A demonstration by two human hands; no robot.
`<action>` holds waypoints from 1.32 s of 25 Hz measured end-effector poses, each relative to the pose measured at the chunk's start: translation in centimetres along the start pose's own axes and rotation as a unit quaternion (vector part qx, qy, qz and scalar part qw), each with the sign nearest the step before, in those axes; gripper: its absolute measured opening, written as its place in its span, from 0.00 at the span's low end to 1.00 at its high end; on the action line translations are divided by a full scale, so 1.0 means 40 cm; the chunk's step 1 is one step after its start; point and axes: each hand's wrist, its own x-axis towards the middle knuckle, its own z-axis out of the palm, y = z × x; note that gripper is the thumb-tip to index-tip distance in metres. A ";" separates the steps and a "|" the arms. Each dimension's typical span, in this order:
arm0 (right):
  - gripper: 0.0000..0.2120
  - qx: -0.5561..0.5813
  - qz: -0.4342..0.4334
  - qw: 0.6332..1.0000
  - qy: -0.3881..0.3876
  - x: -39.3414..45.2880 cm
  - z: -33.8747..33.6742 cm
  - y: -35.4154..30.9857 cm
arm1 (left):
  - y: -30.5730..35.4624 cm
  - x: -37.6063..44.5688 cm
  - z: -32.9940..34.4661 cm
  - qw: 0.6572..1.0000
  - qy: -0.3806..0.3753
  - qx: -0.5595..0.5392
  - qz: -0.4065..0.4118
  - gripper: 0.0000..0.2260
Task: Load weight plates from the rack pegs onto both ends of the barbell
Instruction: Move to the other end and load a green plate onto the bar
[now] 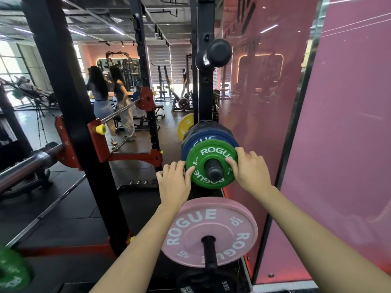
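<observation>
Barbell sleeve [25,166] is waiting off at nine o'clock. Green Rogue plate [211,163] is sitting outermost on its peg [214,171], axis pointing toward us. Left hand [174,182] and right hand [250,168] are clamping its rim, fingers curled, equally near.

A green plate [211,163] is carried outermost on the rack peg [214,170], a blue plate [206,137] behind it. Below that peg, a pink plate [211,231] is hung on another.

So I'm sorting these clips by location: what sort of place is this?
A gym, by the squat rack, the barbell and the green plate on its peg.
</observation>
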 end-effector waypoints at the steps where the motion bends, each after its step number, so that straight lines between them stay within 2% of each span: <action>1: 0.21 -0.001 0.000 1.000 0.001 -0.003 -0.001 -0.002 | -0.002 -0.005 0.003 1.000 -0.002 -0.014 -0.002 0.15; 6: 0.18 0.028 -0.001 0.999 0.043 -0.041 -0.028 -0.014 | -0.003 -0.018 -0.007 0.997 -0.014 -0.076 0.011 0.17; 13: 0.18 -0.010 0.039 0.999 -0.019 -0.101 -0.101 -0.051 | -0.005 -0.052 -0.060 0.993 -0.021 -0.108 0.041 0.15; 19: 0.18 -0.022 0.064 0.997 -0.041 -0.230 -0.211 -0.134 | -0.034 -0.137 -0.206 0.991 0.002 -0.120 0.065 0.14; 22: 0.18 0.015 0.061 0.998 -0.022 -0.287 -0.254 -0.218 | -0.082 -0.184 -0.305 0.991 0.023 -0.114 0.071 0.14; 25: 0.20 0.043 0.045 0.998 -0.022 -0.351 -0.286 -0.339 | -0.170 -0.250 -0.427 0.995 0.009 -0.083 0.059 0.15; 33: 0.19 0.121 -0.051 0.991 -0.032 -0.359 -0.279 -0.759 | -0.503 -0.355 -0.748 0.999 0.045 0.014 -0.009 0.16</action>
